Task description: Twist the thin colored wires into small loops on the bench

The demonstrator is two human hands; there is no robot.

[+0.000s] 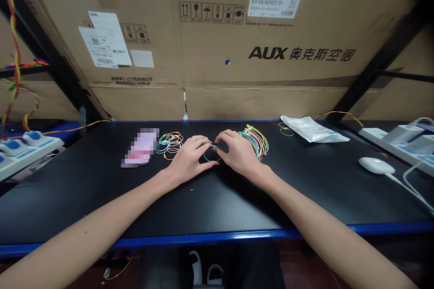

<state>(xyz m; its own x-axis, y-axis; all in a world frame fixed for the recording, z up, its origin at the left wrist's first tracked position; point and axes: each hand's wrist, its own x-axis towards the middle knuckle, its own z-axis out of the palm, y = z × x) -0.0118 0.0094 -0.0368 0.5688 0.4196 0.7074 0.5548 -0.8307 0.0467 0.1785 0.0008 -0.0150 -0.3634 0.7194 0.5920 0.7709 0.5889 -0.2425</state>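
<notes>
My left hand (190,157) and my right hand (235,150) meet at the middle of the black table (217,198). Both pinch a thin teal wire loop (210,159) that lies between them on the table. Just left of my left hand lies a pile of coiled coloured wire loops (170,142). Right behind my right hand lies a bundle of longer coloured wires (258,141), mostly green and yellow.
A blurred pink packet (140,147) lies left of the coiled loops. A white plastic bag (312,128) and small loops (285,128) sit at the back right. A white mouse-shaped device (376,165) and power strips (396,140) are at right, another power strip (23,146) at left. Cardboard boxes (264,54) stand behind.
</notes>
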